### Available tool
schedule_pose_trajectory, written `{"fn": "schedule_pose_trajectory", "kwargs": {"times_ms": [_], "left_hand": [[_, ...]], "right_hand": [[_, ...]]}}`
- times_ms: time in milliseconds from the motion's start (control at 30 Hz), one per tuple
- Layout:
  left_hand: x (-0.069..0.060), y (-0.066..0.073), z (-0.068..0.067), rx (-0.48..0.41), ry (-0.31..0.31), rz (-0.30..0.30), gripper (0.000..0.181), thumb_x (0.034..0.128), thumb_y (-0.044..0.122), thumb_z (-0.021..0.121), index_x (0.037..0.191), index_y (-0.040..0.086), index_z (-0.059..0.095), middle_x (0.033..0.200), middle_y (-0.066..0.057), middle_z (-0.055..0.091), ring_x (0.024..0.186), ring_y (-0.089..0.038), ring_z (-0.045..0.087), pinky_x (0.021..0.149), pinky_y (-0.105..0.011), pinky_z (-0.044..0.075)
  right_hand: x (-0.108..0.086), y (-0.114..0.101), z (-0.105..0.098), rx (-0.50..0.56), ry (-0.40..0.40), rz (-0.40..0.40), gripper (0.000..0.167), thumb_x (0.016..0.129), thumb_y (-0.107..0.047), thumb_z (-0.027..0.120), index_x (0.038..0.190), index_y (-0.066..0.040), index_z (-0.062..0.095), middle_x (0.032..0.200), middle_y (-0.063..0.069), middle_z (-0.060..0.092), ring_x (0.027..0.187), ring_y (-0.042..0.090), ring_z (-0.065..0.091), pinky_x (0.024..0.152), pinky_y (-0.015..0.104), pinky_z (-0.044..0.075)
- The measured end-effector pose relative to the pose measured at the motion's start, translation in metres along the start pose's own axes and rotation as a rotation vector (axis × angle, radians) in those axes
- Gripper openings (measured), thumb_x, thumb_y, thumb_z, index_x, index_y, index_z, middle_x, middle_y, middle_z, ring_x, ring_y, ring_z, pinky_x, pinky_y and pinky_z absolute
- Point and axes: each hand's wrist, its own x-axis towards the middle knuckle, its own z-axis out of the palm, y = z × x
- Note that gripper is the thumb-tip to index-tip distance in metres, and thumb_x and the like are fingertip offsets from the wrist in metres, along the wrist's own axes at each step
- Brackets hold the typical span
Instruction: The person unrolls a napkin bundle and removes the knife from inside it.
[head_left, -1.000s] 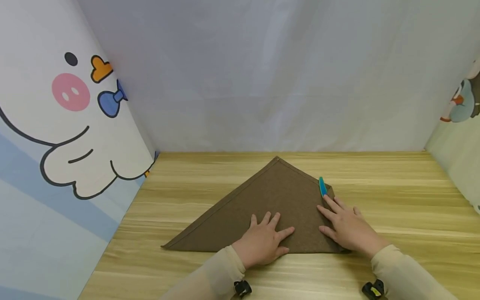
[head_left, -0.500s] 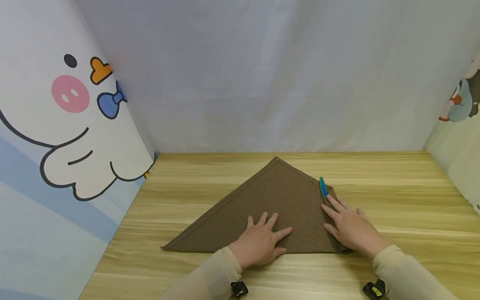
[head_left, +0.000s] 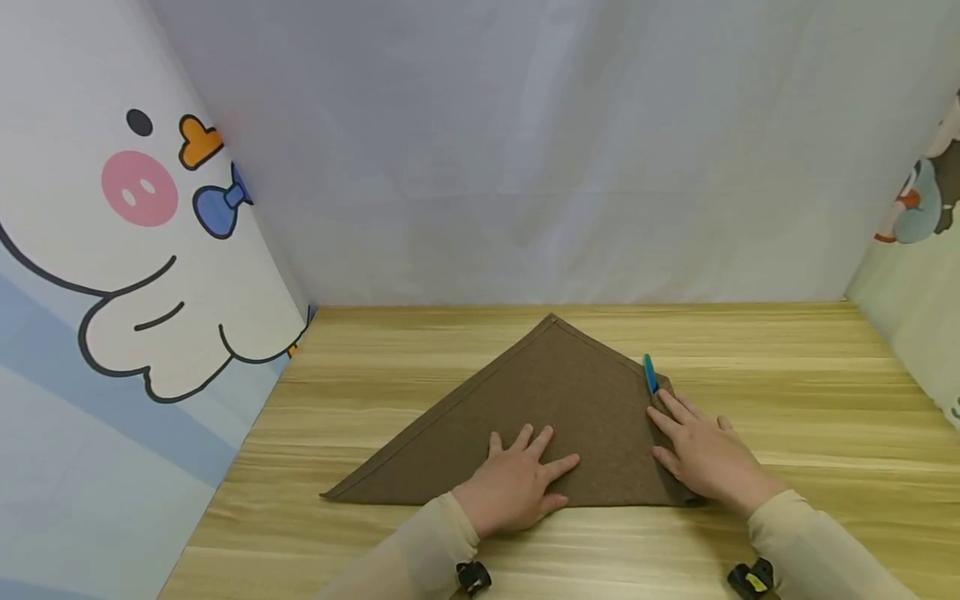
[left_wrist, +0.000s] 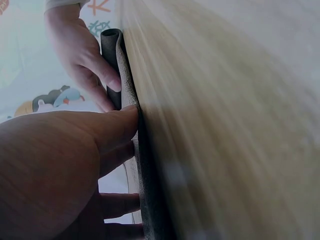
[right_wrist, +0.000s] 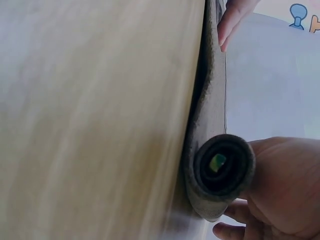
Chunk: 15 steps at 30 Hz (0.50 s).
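Resting: my left hand (head_left: pixel 510 485) lay spread on the brown cloth (head_left: pixel 555 383); my right hand (head_left: pixel 708 457) covered its rolled edge (left_wrist: pixel 111 52), neither clenched.
Surface (head_left: pixel 810 392): wood-grained, lay beneath.
Pale sheet (head_left: pixel 555 167): hung behind.
Cartoon bird (head_left: pixel 157 275): filled the left.

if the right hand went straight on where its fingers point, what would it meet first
Besides the brown cloth under it, the right hand would probably meet the blue stick first; the stick's near end lies just ahead, though whether they already touch is unclear.
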Motion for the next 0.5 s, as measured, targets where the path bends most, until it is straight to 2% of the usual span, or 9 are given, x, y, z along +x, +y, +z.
{"fn": "schedule_pose_trajectory", "kwargs": {"times_ms": [500], "left_hand": [[-0.0051, -0.0061, -0.0002, -0.027, -0.009, -0.010, 0.058, 0.0961, 0.057, 0.044, 0.150, 0.041, 0.029, 0.157, -0.008, 0.024, 0.142, -0.034, 0.025, 0.098, -0.067, 0.032]], "right_hand": [[-0.0013, 0.0008, -0.0017, 0.001, -0.009, 0.009, 0.058, 0.090, -0.025, 0.067, 0.140, -0.001, 0.049, 0.149, 0.025, 0.033, 0.134, 0.044, 0.034, 0.090, 0.074, 0.030]]}}
